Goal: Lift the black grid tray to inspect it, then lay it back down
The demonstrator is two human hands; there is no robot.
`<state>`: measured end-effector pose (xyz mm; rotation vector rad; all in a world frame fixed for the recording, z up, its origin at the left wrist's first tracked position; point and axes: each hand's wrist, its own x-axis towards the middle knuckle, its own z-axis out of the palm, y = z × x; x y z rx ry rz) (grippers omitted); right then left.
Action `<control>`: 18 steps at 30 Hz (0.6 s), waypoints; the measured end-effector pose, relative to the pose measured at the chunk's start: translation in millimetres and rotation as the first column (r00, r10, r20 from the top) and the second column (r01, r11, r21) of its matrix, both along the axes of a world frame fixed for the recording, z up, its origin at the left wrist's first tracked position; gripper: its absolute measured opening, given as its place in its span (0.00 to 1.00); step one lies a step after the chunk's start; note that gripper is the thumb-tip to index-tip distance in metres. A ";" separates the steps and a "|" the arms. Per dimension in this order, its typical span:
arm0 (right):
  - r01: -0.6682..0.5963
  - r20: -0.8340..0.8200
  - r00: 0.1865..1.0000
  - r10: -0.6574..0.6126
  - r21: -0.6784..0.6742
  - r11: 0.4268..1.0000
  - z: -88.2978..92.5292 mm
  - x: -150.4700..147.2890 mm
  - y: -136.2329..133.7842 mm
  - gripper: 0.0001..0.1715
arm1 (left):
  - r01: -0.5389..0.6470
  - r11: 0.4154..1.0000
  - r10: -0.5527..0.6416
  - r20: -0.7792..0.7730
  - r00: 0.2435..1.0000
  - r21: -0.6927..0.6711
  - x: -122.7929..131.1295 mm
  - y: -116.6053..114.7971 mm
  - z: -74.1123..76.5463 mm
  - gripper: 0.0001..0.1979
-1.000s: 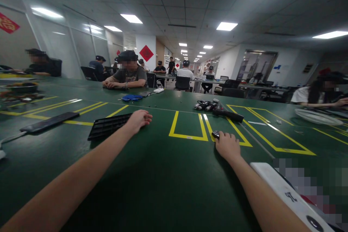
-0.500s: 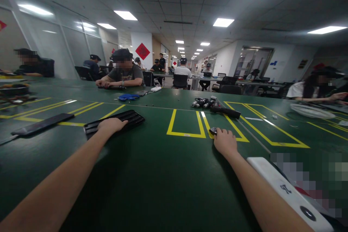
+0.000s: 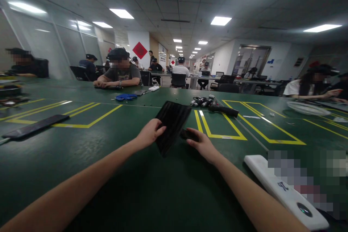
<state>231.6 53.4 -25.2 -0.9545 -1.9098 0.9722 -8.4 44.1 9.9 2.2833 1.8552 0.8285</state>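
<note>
In the middle of the head view, my left hand grips the left edge of a black ribbed tray, thumb over its face. The tray is lifted off the green table and tilted up, slightly blurred. Just to its right, my right hand has its fingers closed on a small dark object. Blur and shade hide what kind of object it is. It is close to the tray's lower right edge; whether they touch I cannot tell.
Yellow tape rectangles mark the green table. Black cables and a dark handle-like piece lie beyond my right hand. A white device is at right, a phone-like slab at left, blue cloth-like item farther back. A person sits opposite.
My left hand has raised the black ribbed tray from the table and carried it right, tilting it up. My right hand has moved left towards it with the small dark object.
</note>
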 end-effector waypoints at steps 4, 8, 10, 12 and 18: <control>-0.136 -0.093 0.985 0.145 0.092 0.986 -9.2 -8.5 -7.3 0.24 | 0.232 0.973 -0.231 0.110 0.967 -0.001 32.3 -16.8 -20.1 0.17; -0.097 -0.001 0.995 0.099 0.200 0.975 -7.1 -7.3 -10.7 0.21 | 0.271 0.963 -0.266 0.170 0.949 -0.005 36.1 -28.6 -27.4 0.17; -0.120 0.014 0.993 0.119 0.207 0.971 -4.7 -5.8 -11.2 0.23 | 0.273 0.962 -0.266 0.191 0.945 -0.014 35.6 -31.5 -27.2 0.17; -0.152 -0.021 0.987 0.157 0.158 0.976 -3.7 -4.3 -11.3 0.25 | 0.265 0.964 -0.254 0.233 0.939 -0.018 35.4 -33.0 -26.7 0.16; -0.243 -0.127 0.960 0.248 0.055 0.969 -3.5 -4.8 -18.2 0.25 | 0.309 0.950 -0.288 0.254 0.923 -0.045 36.3 -37.5 -25.7 0.16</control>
